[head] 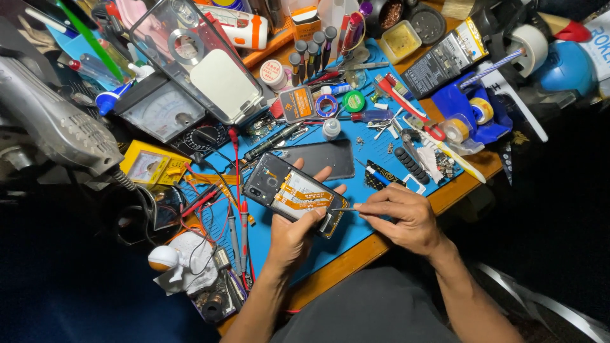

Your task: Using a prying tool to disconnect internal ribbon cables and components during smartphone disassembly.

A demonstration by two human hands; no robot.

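My left hand [293, 230] lies palm up, fingers [324, 173] spread upward and curled around what it cradles. My right hand [401, 213] reaches in from the right, fingertips [362, 206] pinched together and pointing left, both bare forearms angling up from below.

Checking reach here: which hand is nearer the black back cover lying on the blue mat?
Left. The left hand holds the opened phone just below the back cover; the right hand sits farther off, lower right.
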